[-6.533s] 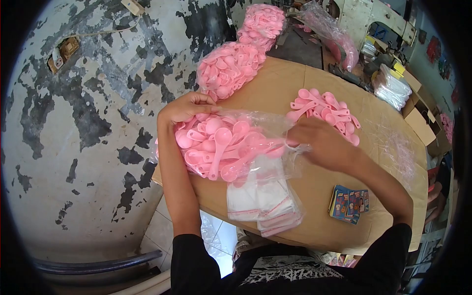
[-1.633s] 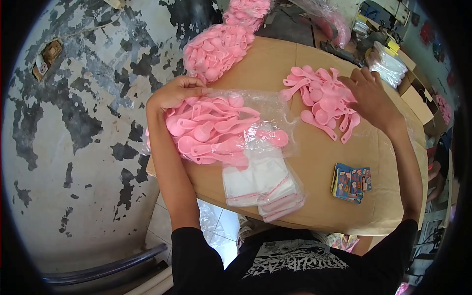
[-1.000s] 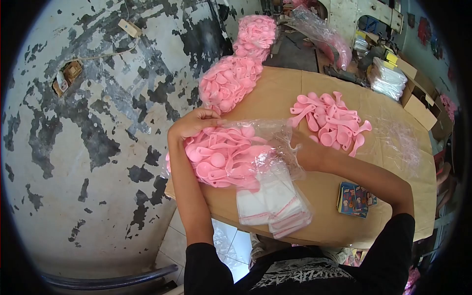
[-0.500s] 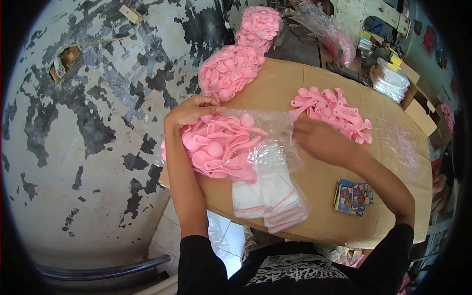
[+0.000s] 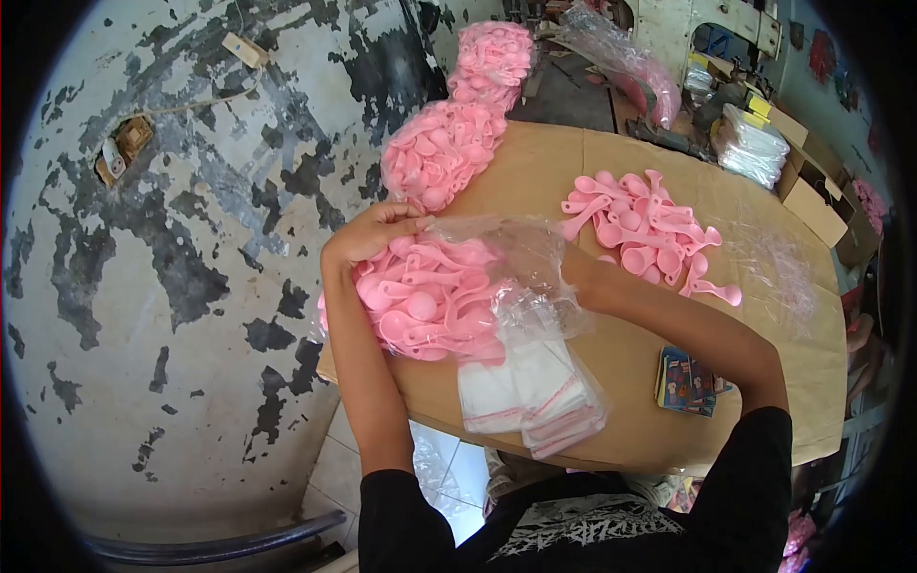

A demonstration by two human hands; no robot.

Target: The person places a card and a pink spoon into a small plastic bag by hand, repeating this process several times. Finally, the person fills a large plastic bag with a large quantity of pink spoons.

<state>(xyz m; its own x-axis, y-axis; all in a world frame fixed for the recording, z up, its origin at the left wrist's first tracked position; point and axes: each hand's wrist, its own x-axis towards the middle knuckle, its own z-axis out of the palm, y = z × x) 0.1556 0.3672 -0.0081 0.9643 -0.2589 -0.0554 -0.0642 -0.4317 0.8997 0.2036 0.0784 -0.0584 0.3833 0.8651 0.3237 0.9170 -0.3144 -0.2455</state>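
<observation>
A clear plastic bag lies on its side, partly filled with pink plastic spoons. My left hand is closed on the bag's upper edge at the left, fingers pinching the film. Through the bag's opening on the right goes my right hand, seen dimly behind the film; its fingers and anything in them are not clear. Under the bag sits a stack of flat clear plastic packets. To the right of my right wrist spreads a loose pile of pink spoons.
Two filled bags of pink spoons stand against the peeling wall at the back left. A small stack of printed cards lies near the right forearm. Crumpled film, cardboard boxes and a machine are farther right and back.
My right hand has moved left from the bag's mouth to inside the bag. A few spoons at the loose pile's near edge have shifted. My left hand still holds the bag.
</observation>
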